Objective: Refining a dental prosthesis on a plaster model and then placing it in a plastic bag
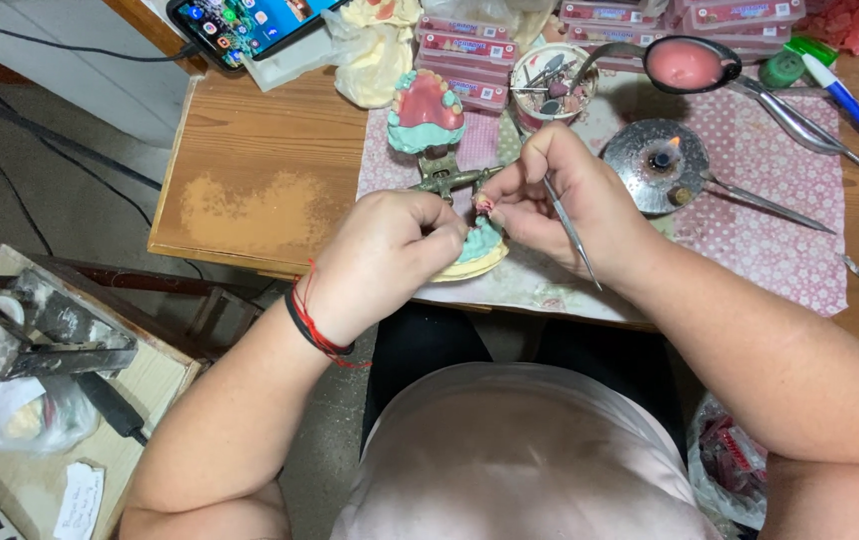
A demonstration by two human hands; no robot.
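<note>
A dental articulator stands on the patterned mat, its upper half swung back with a pink and teal model on it. My left hand grips the lower model, a teal base on yellow plaster. My right hand holds a thin metal instrument and pinches something small and pink at the model's top.
A small lit burner on a round metal dish sits right of my hands. A ladle of pink wax, metal tools, a cup of burs, stacked pink boxes and a phone line the back. A low side table stands at left.
</note>
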